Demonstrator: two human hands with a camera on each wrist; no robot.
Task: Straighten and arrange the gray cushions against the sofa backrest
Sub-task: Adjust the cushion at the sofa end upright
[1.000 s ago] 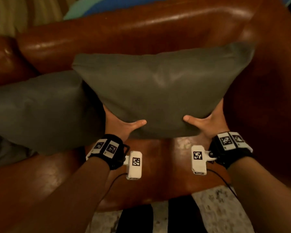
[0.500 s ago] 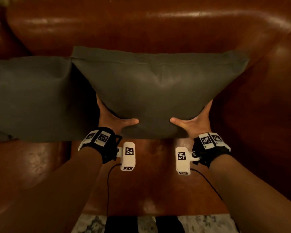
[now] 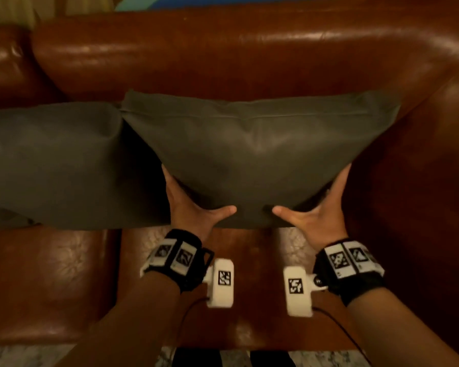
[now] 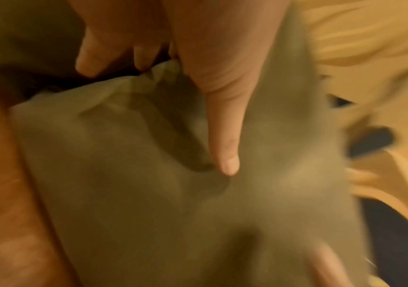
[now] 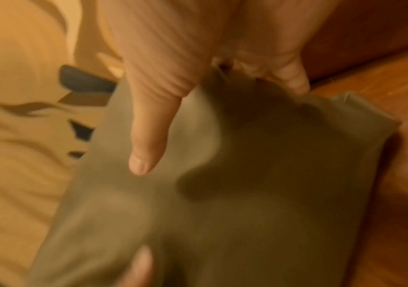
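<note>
A gray cushion (image 3: 255, 154) stands upright on the brown leather sofa, its top edge against the backrest (image 3: 223, 49). My left hand (image 3: 192, 205) grips its lower left corner and my right hand (image 3: 313, 207) its lower right corner. Both thumbs lie on the front face and the fingers are hidden behind. The left wrist view has the left thumb (image 4: 225, 136) pressed into the cushion's cloth (image 4: 149, 194). The right thumb (image 5: 149, 136) presses the cloth (image 5: 247, 194) the same way. A second gray cushion (image 3: 51, 165) leans on the backrest, touching the first on its left.
The sofa's right armrest (image 3: 421, 181) rises close beside the held cushion. Bare seat leather (image 3: 51, 282) lies in front of both cushions. A pale patterned rug (image 3: 24, 356) runs along the sofa's front edge.
The held cushion was tilted with its right side high; it now stands level and lower, beside the left cushion. Both hands have kept their grip and moved closer together.
</note>
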